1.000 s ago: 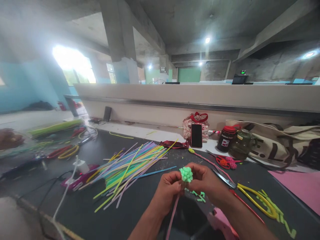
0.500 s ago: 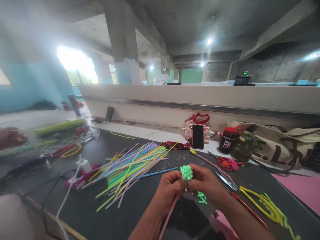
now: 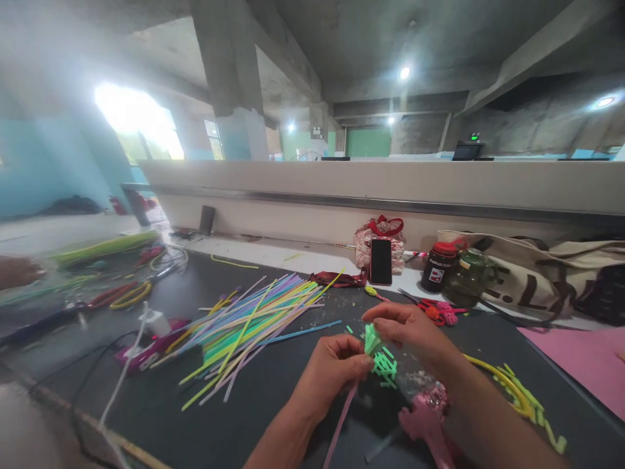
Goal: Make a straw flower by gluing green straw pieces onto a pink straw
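My left hand [image 3: 336, 370] is closed in a pinch at the base of a small bunch of light-green stems [image 3: 372, 340], which look like cut pipe cleaners. A long pink stem [image 3: 342, 420] runs down from that same grip toward me. From the right, my right hand [image 3: 415, 331] curls its fingers and thumb against the bunch's upper side. Just below the bunch, several loose green pieces [image 3: 385, 371] lie on the dark tabletop. Yellow-handled scissors [image 3: 510, 384] lie beyond my right forearm, their blades hidden by it.
A spread of colourful pipe cleaners [image 3: 258, 326] covers the table on the left. A pink object [image 3: 426, 417] lies by my right forearm. Along the back stand a phone [image 3: 381, 262], a red-lidded bottle [image 3: 438, 267] and a green jug [image 3: 467, 277]. Another person's hand [image 3: 19, 271] shows far left.
The green bunch now tilts, with its cut ends no longer facing me. My right hand has lifted over its top. More loose green pieces show beneath, and the view has shifted slightly.
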`<state>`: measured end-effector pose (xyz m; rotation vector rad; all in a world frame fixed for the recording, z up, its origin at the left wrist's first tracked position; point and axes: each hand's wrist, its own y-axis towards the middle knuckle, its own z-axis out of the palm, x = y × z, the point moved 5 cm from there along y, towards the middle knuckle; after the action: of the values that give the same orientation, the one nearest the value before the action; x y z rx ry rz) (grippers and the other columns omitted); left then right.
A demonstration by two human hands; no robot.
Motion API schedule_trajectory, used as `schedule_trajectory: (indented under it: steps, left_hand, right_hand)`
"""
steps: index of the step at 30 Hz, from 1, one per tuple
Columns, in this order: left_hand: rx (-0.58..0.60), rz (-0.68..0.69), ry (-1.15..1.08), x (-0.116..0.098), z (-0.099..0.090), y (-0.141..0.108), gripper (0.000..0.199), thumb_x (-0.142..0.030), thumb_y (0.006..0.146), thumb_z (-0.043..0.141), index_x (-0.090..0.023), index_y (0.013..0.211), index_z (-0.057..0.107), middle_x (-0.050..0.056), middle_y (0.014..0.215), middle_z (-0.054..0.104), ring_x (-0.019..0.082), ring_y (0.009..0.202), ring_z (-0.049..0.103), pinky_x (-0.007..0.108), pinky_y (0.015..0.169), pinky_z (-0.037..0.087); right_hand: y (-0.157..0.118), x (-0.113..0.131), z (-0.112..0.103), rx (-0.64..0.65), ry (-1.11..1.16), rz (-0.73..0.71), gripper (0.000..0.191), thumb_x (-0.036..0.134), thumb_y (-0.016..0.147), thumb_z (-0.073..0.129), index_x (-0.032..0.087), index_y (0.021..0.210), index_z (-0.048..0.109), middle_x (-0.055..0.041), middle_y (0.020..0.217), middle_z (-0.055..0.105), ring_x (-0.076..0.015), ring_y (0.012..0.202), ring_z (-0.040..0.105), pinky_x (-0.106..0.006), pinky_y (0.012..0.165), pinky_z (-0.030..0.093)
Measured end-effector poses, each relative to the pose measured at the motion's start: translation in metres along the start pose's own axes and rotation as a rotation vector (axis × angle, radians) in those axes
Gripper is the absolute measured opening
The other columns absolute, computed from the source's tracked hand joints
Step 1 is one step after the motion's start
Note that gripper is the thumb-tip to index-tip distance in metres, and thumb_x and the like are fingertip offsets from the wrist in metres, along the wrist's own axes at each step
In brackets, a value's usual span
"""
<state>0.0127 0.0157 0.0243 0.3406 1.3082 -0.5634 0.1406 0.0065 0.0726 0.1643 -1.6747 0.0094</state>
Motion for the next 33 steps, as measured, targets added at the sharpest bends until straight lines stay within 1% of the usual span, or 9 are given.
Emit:
schedule_trajectory:
  steps: [4,8,11,14,17,22,29,31,33]
  left_hand:
    - [0.042,-0.064,-0.005,0.004,0.005,-0.001,0.023,-0.034,0.059,0.063,-0.012,0.061,0.054,-0.002,0.048,0.055,0.003,0.033,0.035,0.016,0.033,0.019]
    - [0.136,-0.212,-0.170,0.016,0.005,0.001,0.037,-0.047,0.069,0.050,-0.011,0.078,0.057,0.007,0.063,0.064,0.003,0.032,0.041,0.015,0.030,0.017]
    - [0.259,-0.259,-0.257,0.021,0.008,0.001,0.040,-0.045,0.068,0.052,-0.008,0.080,0.059,0.010,0.066,0.065,0.001,0.028,0.037,0.015,0.028,0.014]
    - [0.349,-0.265,-0.287,0.025,0.010,0.002,0.032,-0.036,0.067,0.058,-0.006,0.077,0.061,0.009,0.062,0.065,0.000,0.025,0.033,0.015,0.027,0.014]
    - [0.329,-0.278,-0.301,0.028,0.010,0.003,0.025,-0.030,0.064,0.062,-0.007,0.071,0.061,0.006,0.056,0.064,0.001,0.025,0.035,0.015,0.026,0.016]
    - [0.248,-0.284,-0.227,0.028,0.009,0.001,0.022,-0.028,0.058,0.067,-0.007,0.062,0.059,0.005,0.052,0.064,0.002,0.026,0.040,0.014,0.026,0.020]
    - [0.207,-0.197,-0.204,0.027,0.011,0.003,0.024,-0.030,0.058,0.068,-0.008,0.059,0.058,0.005,0.051,0.063,0.003,0.027,0.041,0.014,0.027,0.022]
    - [0.173,-0.172,-0.211,0.028,0.009,0.003,0.024,-0.030,0.057,0.068,-0.009,0.057,0.057,0.004,0.050,0.062,0.002,0.028,0.041,0.014,0.028,0.022]
    - [0.124,-0.148,-0.233,0.027,0.006,0.004,0.023,-0.029,0.057,0.068,-0.009,0.058,0.056,0.003,0.049,0.061,0.002,0.028,0.041,0.013,0.028,0.022]
  right_hand:
    - [-0.001,0.004,-0.001,0.014,-0.023,-0.031,0.014,0.028,0.069,0.061,0.015,0.071,0.065,0.0044,0.051,0.048,-0.0058,0.047,0.036,-0.020,0.044,0.025]
    - [-0.002,0.007,-0.003,0.027,0.002,-0.055,0.014,0.028,0.070,0.060,0.015,0.071,0.065,0.0051,0.050,0.047,-0.0051,0.046,0.034,-0.019,0.044,0.024]
    - [-0.002,0.005,-0.001,0.094,0.007,-0.064,0.015,0.028,0.071,0.059,0.015,0.073,0.065,0.0047,0.052,0.047,-0.0053,0.047,0.035,-0.019,0.043,0.024]
    - [-0.002,0.003,0.003,0.167,0.008,-0.057,0.016,0.029,0.071,0.059,0.015,0.076,0.064,0.0048,0.053,0.048,-0.0054,0.046,0.035,-0.019,0.043,0.025]
    - [-0.003,0.004,0.007,0.201,0.006,-0.059,0.016,0.029,0.071,0.059,0.015,0.077,0.063,0.0043,0.056,0.049,-0.0057,0.049,0.037,-0.019,0.045,0.026]
    - [-0.004,0.007,0.013,0.209,0.007,-0.045,0.017,0.029,0.070,0.059,0.014,0.076,0.063,0.0052,0.054,0.047,-0.0053,0.048,0.037,-0.018,0.045,0.027]
    - [-0.006,0.007,0.016,0.192,0.048,-0.039,0.018,0.031,0.067,0.061,0.015,0.075,0.063,0.0039,0.058,0.052,-0.0069,0.051,0.042,-0.019,0.048,0.030]
    - [-0.004,0.005,0.013,0.152,0.057,-0.020,0.020,0.032,0.068,0.061,0.016,0.079,0.063,0.0034,0.060,0.052,-0.0069,0.051,0.042,-0.019,0.047,0.030]
    - [-0.002,0.002,0.007,0.069,0.062,-0.016,0.023,0.034,0.070,0.059,0.017,0.084,0.062,0.0026,0.062,0.052,-0.0070,0.051,0.042,-0.019,0.045,0.028]
